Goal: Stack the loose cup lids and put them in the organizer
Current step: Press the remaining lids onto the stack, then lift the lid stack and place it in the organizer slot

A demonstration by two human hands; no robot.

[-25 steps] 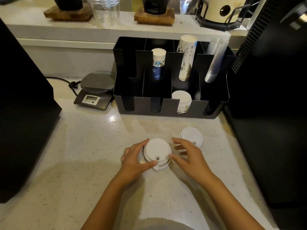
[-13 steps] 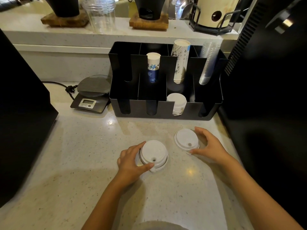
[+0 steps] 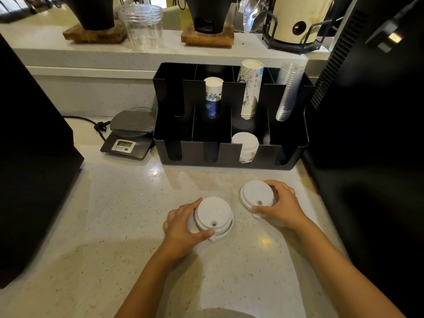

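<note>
A short stack of white cup lids [image 3: 213,214] rests on the pale counter near its middle, and my left hand [image 3: 183,228] grips it from the left with thumb and fingers around the rim. To its right lies a second white lid [image 3: 255,193]; my right hand [image 3: 281,206] closes on it from the right side. The black organizer [image 3: 229,162] stands behind them. A stack of white lids [image 3: 245,144] sits in its third front slot.
The organizer's back slots hold a blue-printed paper cup stack [image 3: 213,97], a taller white paper cup stack [image 3: 250,88] and clear plastic cups [image 3: 288,90]. A digital scale [image 3: 128,134] sits left of it. Black machines flank both sides [image 3: 29,157] [image 3: 371,134].
My right hand left the middle lid stack, moved right and closed around the lid on the right. My left hand stayed on the stack.
</note>
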